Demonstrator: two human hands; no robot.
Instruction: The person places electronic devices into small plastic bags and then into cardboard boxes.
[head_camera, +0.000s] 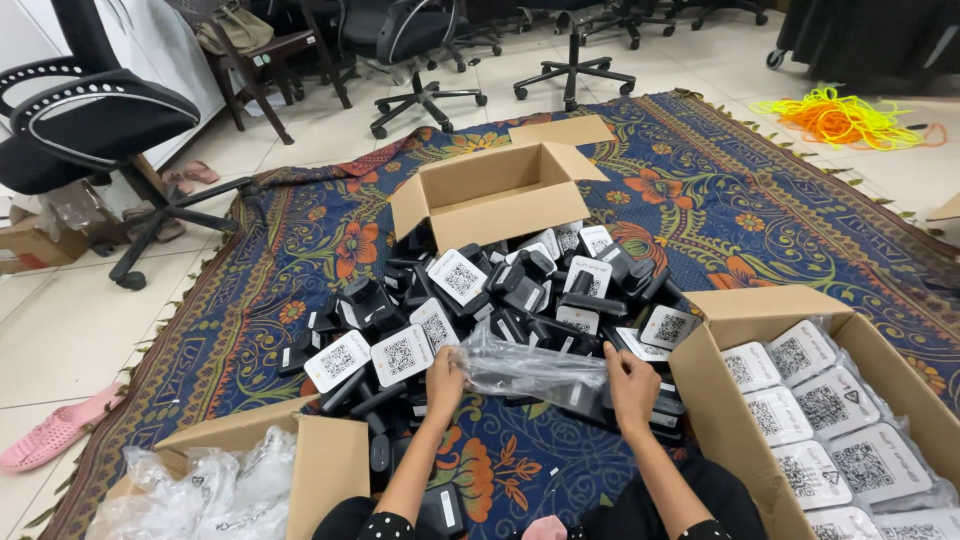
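Observation:
My left hand (443, 380) and my right hand (630, 385) each grip one end of a clear plastic bag (530, 368), stretched between them over the blue patterned rug (300, 260). A dark item shows through the bag near my right hand. Just beyond lies a pile of black devices with white square labels (480, 300). The cardboard box at my right (745, 315) holds several bagged devices, labels up.
An open cardboard box (495, 190) stands behind the pile. A box of crumpled plastic bags (250, 470) sits at my left. Black office chairs (90, 120) stand on the tiled floor, a pink sandal (50, 435) lies at left, orange and yellow cord (840, 115) at far right.

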